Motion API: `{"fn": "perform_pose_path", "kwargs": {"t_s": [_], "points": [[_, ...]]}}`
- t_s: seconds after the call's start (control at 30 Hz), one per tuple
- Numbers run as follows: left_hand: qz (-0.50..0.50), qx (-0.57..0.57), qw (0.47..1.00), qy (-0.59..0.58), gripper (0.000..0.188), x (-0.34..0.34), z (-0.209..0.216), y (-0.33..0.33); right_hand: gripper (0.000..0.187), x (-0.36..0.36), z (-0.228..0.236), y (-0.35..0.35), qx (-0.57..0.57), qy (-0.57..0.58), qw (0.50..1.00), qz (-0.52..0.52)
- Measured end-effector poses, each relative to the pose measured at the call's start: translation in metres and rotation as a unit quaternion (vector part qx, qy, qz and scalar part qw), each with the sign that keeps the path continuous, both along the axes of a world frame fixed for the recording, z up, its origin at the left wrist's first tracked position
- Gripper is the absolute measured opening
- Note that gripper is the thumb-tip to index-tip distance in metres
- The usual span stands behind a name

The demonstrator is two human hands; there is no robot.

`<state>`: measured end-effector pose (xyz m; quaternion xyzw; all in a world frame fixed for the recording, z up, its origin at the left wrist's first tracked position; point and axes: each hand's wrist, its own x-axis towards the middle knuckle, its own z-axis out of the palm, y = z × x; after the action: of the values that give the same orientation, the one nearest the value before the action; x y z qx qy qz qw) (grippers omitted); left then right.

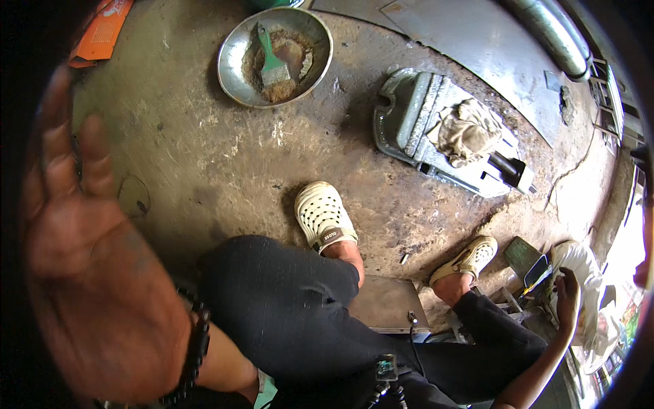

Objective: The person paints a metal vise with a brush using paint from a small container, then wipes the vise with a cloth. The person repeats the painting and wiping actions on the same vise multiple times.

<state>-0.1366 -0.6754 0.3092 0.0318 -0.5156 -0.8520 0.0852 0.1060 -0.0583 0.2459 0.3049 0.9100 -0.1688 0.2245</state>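
My left hand (pixel 102 293) is raised large and close at the left, palm showing, fingers spread, with nothing in it. A black beaded bracelet (pixel 197 341) circles that wrist. At the lower right my right hand (pixel 567 300) hangs with its fingers loosely apart, beside a pale cloth or sack (pixel 579 262), and I see nothing held in it. A grey-green metal bench vise (pixel 409 116) lies on the floor, with a crumpled, stained rag (pixel 466 133) on top. To its left sits a round metal basin (pixel 231 58) holding a green-handled paintbrush (pixel 268 54) and murky brown residue.
The stained concrete floor (pixel 204 163) bears cream clogs (pixel 323 211) on my feet. Sheet metal (pixel 470 54) and a metal cylinder (pixel 552 34) lie at the far right. An orange box (pixel 102 31) stands far left. A flat metal box (pixel 388 303) is between my legs.
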Motion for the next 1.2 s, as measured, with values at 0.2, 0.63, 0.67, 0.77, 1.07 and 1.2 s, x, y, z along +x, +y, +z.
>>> {"fn": "perform_pose_path", "kwargs": {"t_s": [0.2, 0.63, 0.67, 0.77, 1.07, 1.2], "points": [[0.093, -0.24, 0.954, 0.153, 0.05, -0.007, -0.017, 0.038, 0.037, -0.008, 0.022, -0.032, -0.037, 0.013, 0.999, -0.016], [0.155, -0.303, 0.936, 0.087, 0.03, 0.027, -0.004, 0.048, 0.047, 0.003, 0.038, -0.054, -0.036, 0.098, 0.992, 0.067], [0.155, -0.299, 0.937, 0.094, 0.03, 0.027, -0.007, 0.047, 0.046, 0.005, 0.038, -0.055, -0.052, 0.109, 0.989, 0.083], [0.174, -0.359, 0.904, 0.152, 0.038, 0.024, -0.012, 0.042, 0.043, 0.014, 0.043, -0.06, -0.017, 0.118, 0.987, 0.107], [-0.007, -0.503, 0.858, 0.103, 0.037, 0.011, -0.03, 0.037, 0.046, 0.045, 0.063, -0.081, -0.02, 0.174, 0.98, 0.096], [-0.299, -0.558, 0.774, -0.001, 0.047, 0.027, -0.037, 0.049, 0.046, 0.05, 0.069, -0.083, -0.037, 0.192, 0.974, 0.116]]}}
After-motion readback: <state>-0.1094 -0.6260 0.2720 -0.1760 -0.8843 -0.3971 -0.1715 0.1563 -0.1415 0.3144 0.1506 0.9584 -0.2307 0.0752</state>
